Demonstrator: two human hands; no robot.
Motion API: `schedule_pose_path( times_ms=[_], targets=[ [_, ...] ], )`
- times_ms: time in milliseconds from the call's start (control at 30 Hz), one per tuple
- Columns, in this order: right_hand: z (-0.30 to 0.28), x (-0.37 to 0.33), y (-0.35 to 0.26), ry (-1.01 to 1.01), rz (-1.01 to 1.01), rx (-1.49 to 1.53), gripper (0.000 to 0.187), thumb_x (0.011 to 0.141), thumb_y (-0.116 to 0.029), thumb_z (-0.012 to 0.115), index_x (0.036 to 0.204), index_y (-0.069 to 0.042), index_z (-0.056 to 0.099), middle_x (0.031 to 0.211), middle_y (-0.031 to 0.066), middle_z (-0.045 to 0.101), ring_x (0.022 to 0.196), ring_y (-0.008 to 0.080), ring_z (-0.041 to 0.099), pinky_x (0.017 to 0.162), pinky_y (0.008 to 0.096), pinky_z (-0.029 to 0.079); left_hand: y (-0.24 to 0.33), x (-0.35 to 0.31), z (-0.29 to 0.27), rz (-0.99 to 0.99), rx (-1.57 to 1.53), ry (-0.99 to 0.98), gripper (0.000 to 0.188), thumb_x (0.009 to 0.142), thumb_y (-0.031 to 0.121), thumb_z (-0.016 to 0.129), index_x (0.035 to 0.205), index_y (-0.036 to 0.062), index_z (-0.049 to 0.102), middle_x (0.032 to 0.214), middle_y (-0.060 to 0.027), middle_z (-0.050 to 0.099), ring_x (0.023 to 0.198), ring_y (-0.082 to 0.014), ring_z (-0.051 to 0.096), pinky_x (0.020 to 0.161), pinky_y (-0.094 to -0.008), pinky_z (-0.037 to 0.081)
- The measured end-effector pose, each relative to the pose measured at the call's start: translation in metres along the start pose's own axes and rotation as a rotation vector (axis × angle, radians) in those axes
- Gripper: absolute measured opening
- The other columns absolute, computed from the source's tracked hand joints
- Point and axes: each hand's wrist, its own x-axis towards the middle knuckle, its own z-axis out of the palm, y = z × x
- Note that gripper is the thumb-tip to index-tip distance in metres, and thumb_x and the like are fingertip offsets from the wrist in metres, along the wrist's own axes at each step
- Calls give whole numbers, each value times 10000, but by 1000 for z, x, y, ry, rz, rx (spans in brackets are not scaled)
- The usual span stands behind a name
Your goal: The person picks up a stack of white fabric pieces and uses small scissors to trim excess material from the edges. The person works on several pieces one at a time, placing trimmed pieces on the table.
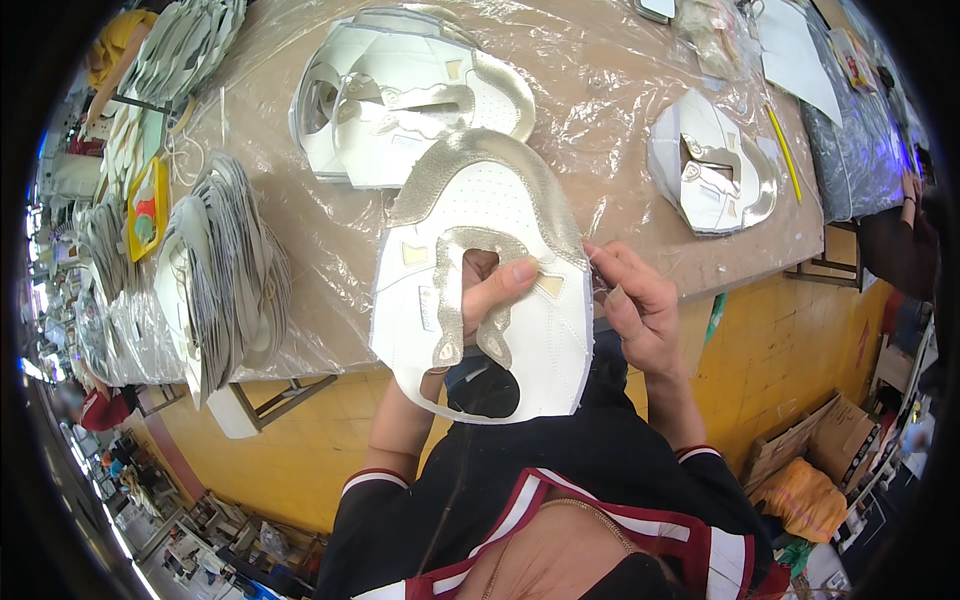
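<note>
A flat white shoe upper (550,345) with a shiny gold toe band and gold trim is held up in front of me, over the table's near edge. My left hand (497,293) grips it from behind; the thumb comes through the throat opening onto the front face, and the other fingers are mostly hidden. At the upper's right edge is my right hand (645,310), its fingers curled in and the fingertips close against the rim. Whatever lies between those fingertips is too small to tell.
Plastic film covers the brown table (600,90). A pile of similar uppers (410,100) lies beyond, another small pile (715,165) to the right near a yellow stick (784,153). Stacked grey-white pieces (225,280) hang at the left by a yellow tray (148,210). Other people work at both sides.
</note>
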Motion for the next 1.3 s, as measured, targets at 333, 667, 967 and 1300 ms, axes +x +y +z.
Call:
schedule_pose_path(
  times_ms=[333, 667, 967, 1300],
  targets=[
    [5, 4, -3, 81, -71, -103, 321, 921, -116, 589, 1190, 58, 602, 1013, 136, 615, 912, 178, 590, 799, 261, 457, -5, 1, 4, 42, 68, 46, 554, 753, 210, 676, 1215, -59, 530, 1040, -171, 660, 937, -243, 648, 861, -344, 522],
    [13, 4, 0, 293, -211, -329, 249, 884, -81, 632, 1100, 41, 655, 950, 130, 636, 809, 185, 620, 714, 259, 483, -4, -1, 4, -13, -53, 22, 566, 774, 174, 742, 1244, -36, 505, 1076, -158, 641, 978, -215, 619, 856, -320, 508],
    [6, 3, 4, 245, -170, -331, 328, 876, -145, 667, 1148, 36, 637, 939, 115, 623, 758, 143, 572, 678, 241, 461, -4, -1, 5, -7, 26, 53, 572, 758, 173, 691, 1246, -49, 492, 1062, -174, 647, 938, -238, 647, 842, -337, 533],
    [-3, -1, 8, 122, -163, -220, 326, 854, -149, 688, 1129, 23, 653, 921, 107, 620, 725, 153, 559, 646, 251, 444, 2, 3, 2, 82, 13, 59, 556, 797, 199, 740, 1231, -57, 504, 1066, -178, 622, 928, -221, 609, 794, -312, 511]
  ],
)
